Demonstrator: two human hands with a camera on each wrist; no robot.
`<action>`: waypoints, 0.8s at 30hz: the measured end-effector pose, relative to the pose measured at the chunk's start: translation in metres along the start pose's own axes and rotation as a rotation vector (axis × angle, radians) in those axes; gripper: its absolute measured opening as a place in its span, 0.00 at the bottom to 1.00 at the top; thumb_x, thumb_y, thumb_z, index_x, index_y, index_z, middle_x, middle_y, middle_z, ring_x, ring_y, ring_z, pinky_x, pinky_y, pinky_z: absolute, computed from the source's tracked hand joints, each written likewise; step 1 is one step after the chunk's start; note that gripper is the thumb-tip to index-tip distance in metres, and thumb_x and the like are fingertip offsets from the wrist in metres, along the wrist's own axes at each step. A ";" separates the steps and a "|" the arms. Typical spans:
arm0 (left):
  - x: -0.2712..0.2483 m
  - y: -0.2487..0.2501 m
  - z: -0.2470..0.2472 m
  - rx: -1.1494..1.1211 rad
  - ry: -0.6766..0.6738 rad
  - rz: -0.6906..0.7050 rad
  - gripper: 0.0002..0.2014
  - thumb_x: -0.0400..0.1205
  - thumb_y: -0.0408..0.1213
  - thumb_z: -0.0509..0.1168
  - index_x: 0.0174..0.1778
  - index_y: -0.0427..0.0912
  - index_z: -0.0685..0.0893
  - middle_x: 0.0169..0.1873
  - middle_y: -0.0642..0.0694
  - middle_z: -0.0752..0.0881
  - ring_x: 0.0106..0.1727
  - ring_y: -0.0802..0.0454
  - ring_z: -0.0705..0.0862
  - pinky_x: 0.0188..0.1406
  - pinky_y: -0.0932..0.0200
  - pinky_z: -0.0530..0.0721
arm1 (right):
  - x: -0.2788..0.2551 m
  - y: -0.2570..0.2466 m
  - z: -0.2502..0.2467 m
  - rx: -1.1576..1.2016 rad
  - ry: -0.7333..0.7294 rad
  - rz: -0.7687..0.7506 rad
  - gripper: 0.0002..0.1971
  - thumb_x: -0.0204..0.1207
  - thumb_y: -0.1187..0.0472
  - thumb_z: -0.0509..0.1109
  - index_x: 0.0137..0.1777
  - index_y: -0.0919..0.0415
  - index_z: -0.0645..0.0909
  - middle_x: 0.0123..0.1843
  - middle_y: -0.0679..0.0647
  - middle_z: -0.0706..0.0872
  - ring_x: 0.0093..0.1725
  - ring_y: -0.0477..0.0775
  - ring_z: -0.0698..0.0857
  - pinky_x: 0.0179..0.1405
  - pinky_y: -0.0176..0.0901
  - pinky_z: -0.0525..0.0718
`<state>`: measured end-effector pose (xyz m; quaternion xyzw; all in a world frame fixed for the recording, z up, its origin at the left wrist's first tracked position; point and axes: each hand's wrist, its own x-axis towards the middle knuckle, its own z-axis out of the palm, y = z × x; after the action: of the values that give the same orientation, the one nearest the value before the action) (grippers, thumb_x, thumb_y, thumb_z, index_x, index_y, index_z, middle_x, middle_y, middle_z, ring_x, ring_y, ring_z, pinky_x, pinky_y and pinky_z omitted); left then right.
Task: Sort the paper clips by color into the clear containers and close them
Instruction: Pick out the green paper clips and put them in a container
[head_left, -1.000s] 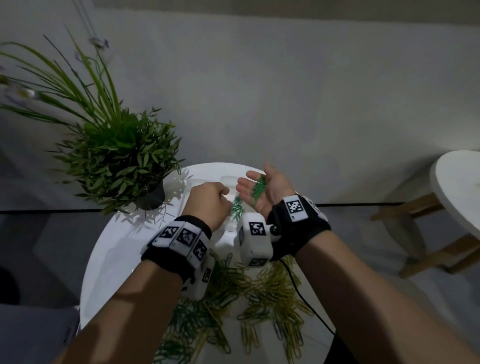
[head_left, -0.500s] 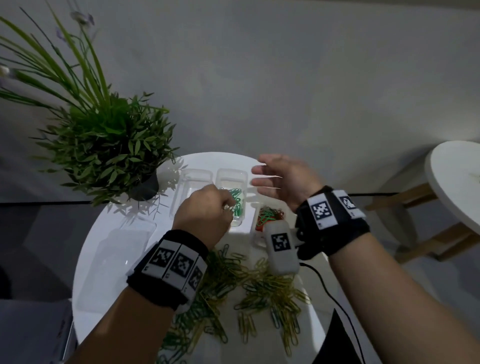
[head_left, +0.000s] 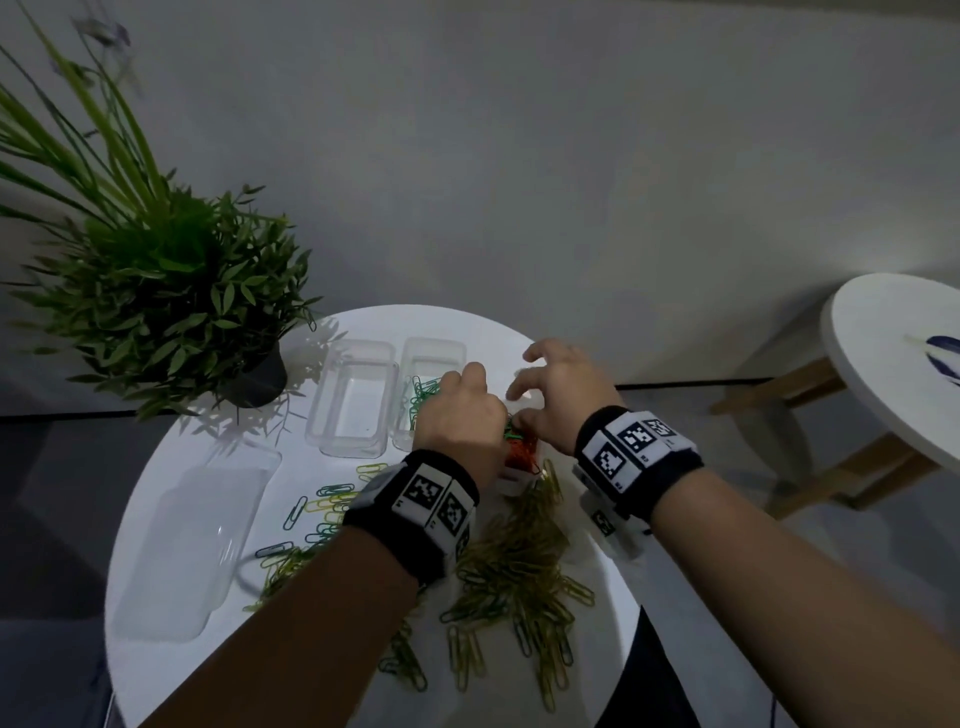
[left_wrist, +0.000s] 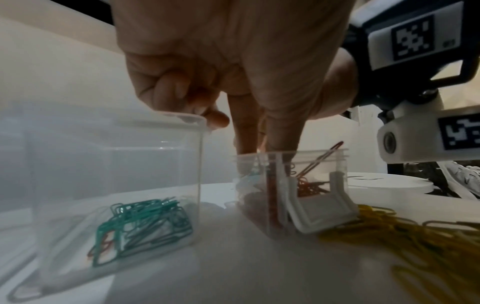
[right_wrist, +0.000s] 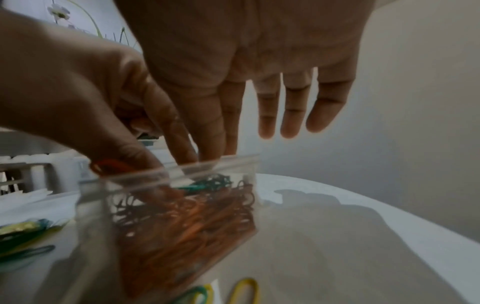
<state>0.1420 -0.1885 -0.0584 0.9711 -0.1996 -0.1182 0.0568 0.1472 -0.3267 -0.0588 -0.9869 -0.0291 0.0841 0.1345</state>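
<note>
On the round white table (head_left: 171, 649) stand three clear containers: an empty one (head_left: 353, 400), one with green clips (head_left: 428, 387) (left_wrist: 145, 222), and one with red clips (head_left: 522, 454) (left_wrist: 306, 185) (right_wrist: 187, 222). A few green clips (right_wrist: 210, 183) lie on top of the red ones. My left hand (head_left: 462, 410) (left_wrist: 233, 61) (right_wrist: 91, 102) dips thumb and forefinger into the red-clip container, its other fingers curled; the rim hides whether the tips pinch anything. My right hand (head_left: 561, 395) (right_wrist: 259, 92) hovers palm down over that container, its fingers spread, the forefinger at the far rim.
Loose yellow and green clips (head_left: 519, 571) are heaped on the near half of the table. A large clear lid (head_left: 192, 535) lies at the left. A potted plant (head_left: 156, 291) stands at the back left. A second white table (head_left: 893, 364) is off to the right.
The right hand turned palm down, dropped green clips into the red-clip container and came down over it. The left hand moved from the green-clip container into the red one.
</note>
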 end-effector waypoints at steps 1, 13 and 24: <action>0.001 0.001 0.001 -0.006 0.008 -0.004 0.17 0.80 0.51 0.65 0.61 0.47 0.86 0.61 0.45 0.68 0.65 0.46 0.69 0.52 0.53 0.78 | -0.001 0.000 0.001 0.030 0.041 -0.004 0.10 0.71 0.57 0.75 0.52 0.49 0.85 0.68 0.49 0.73 0.67 0.54 0.71 0.65 0.53 0.75; 0.012 0.002 0.008 0.029 0.041 0.018 0.13 0.85 0.42 0.59 0.57 0.42 0.85 0.61 0.43 0.71 0.64 0.44 0.71 0.46 0.54 0.75 | -0.006 0.002 0.006 0.043 -0.065 0.053 0.11 0.72 0.57 0.74 0.52 0.45 0.88 0.77 0.47 0.68 0.73 0.54 0.67 0.71 0.55 0.72; -0.001 -0.025 -0.009 -0.572 0.143 -0.096 0.08 0.79 0.50 0.68 0.42 0.51 0.88 0.52 0.50 0.75 0.51 0.51 0.79 0.52 0.54 0.78 | -0.020 0.023 -0.004 0.930 0.073 0.276 0.16 0.66 0.74 0.79 0.45 0.50 0.86 0.46 0.60 0.85 0.39 0.54 0.81 0.54 0.49 0.84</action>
<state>0.1527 -0.1642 -0.0537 0.9298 -0.1077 -0.1033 0.3363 0.1295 -0.3515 -0.0580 -0.8192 0.1473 0.0705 0.5498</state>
